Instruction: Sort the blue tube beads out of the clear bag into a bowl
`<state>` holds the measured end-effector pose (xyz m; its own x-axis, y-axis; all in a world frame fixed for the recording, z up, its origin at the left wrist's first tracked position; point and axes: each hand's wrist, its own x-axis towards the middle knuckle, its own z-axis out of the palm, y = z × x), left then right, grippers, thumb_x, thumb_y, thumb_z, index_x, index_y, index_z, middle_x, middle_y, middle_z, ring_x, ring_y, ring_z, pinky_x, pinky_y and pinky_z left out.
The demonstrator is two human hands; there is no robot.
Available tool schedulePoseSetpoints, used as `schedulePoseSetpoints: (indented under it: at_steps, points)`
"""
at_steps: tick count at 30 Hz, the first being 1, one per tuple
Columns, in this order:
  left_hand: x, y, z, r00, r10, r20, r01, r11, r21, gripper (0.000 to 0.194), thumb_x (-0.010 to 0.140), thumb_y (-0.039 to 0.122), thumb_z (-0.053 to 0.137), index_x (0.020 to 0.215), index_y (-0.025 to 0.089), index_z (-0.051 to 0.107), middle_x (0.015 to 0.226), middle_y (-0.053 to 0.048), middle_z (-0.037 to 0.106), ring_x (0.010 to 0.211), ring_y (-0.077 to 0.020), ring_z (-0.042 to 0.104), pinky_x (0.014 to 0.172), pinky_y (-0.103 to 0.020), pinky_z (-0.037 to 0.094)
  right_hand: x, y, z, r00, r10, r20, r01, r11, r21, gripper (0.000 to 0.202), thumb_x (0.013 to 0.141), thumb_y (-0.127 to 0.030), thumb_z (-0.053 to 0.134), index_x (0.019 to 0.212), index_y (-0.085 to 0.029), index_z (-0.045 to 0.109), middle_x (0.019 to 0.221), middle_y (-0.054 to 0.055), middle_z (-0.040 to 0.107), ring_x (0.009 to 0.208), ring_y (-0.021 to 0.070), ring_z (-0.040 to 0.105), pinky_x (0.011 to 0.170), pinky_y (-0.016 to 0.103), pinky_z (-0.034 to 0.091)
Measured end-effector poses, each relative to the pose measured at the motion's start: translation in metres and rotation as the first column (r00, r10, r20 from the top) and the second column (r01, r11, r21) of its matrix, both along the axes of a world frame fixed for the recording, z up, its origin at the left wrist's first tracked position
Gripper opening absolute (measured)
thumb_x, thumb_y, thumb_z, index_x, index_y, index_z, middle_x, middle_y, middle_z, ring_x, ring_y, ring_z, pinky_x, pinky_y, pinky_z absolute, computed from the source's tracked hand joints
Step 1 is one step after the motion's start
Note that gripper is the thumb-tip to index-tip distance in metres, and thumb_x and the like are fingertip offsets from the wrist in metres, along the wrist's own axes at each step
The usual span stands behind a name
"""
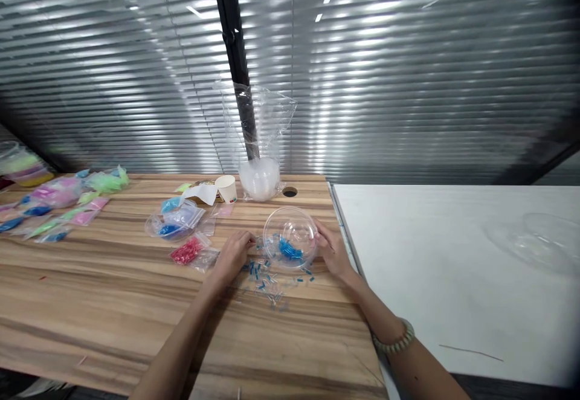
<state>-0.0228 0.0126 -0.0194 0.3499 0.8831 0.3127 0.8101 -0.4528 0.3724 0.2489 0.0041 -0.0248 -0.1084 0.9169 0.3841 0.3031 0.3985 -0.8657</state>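
My right hand (333, 250) grips the right rim of a clear round bowl (290, 217), which is tilted and holds a small heap of blue tube pieces (290, 250). Left of the bowl, my left hand (234, 256) has its fingers pressed together near the wood surface; anything between them is too small to make out. Loose blue and clear pieces (260, 273) lie scattered between my hands and below the bowl. A bag of red pieces (186, 251) rests just beyond my left hand.
Behind are a clear dish with blue bags (170, 229), a paper cup (226, 188) and wrapped bowls (260, 179). Colourful bags (58, 194) cover the far left of the wooden table (113, 303). Clear lids (539, 243) lie on the white table (435, 279) at right.
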Motion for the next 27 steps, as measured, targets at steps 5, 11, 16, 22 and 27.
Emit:
schedulePoseSetpoints:
  at_steps: [5,11,16,22,27]
  points:
    - [0.019,-0.015,0.009,0.974,-0.063,0.219,0.031,0.989,0.147,0.018,0.090,0.014,0.037,0.081,0.018,0.052,0.077,-0.002,0.057,0.073,-0.0140,0.053,0.068,-0.024,0.041,-0.002,-0.004,0.006,0.999,0.009,0.041,-0.009,1.000,0.016,0.059,0.089,-0.054,0.035,0.130,-0.015,0.051,0.085,0.005,0.065,0.077,0.0200,0.060,0.069,0.027,0.047]
    - [0.039,-0.032,0.010,0.931,-0.306,0.199,0.252,0.934,0.253,0.019,0.093,0.015,0.040,0.084,0.017,0.057,0.083,-0.004,0.062,0.079,-0.0136,0.057,0.072,-0.024,0.043,-0.008,-0.010,0.005,0.993,0.112,0.033,-0.114,0.991,0.065,0.059,0.088,-0.054,0.036,0.131,-0.016,0.050,0.097,0.007,0.063,0.076,0.0175,0.058,0.068,0.027,0.047]
    - [0.039,-0.034,0.006,0.935,-0.344,0.089,0.311,0.914,0.262,0.020,0.093,0.017,0.044,0.086,0.018,0.063,0.084,-0.004,0.065,0.079,-0.0143,0.057,0.073,-0.027,0.043,-0.011,-0.012,0.003,0.988,0.152,-0.012,-0.150,0.984,0.100,0.061,0.088,-0.057,0.035,0.131,-0.016,0.050,0.102,0.008,0.062,0.078,0.0177,0.057,0.068,0.028,0.048]
    - [0.041,-0.030,0.013,0.964,-0.266,-0.009,0.253,0.904,0.346,0.016,0.090,0.025,0.052,0.100,0.020,0.064,0.106,-0.009,0.062,0.095,-0.0207,0.057,0.082,-0.036,0.045,-0.012,-0.013,0.002,0.989,0.146,-0.022,-0.144,0.987,0.073,0.062,0.087,-0.059,0.035,0.131,-0.017,0.049,0.108,0.007,0.062,0.084,0.0196,0.058,0.070,0.029,0.050]
    - [0.051,-0.058,0.075,0.918,-0.368,0.145,0.268,0.849,0.454,0.029,0.093,0.018,0.045,0.120,0.024,0.055,0.116,-0.009,0.058,0.109,-0.0198,0.054,0.090,-0.037,0.046,-0.010,-0.007,-0.004,0.993,0.116,-0.026,-0.113,0.990,0.086,0.056,0.089,-0.054,0.036,0.130,-0.019,0.050,0.113,0.007,0.061,0.100,0.0238,0.058,0.085,0.034,0.047]
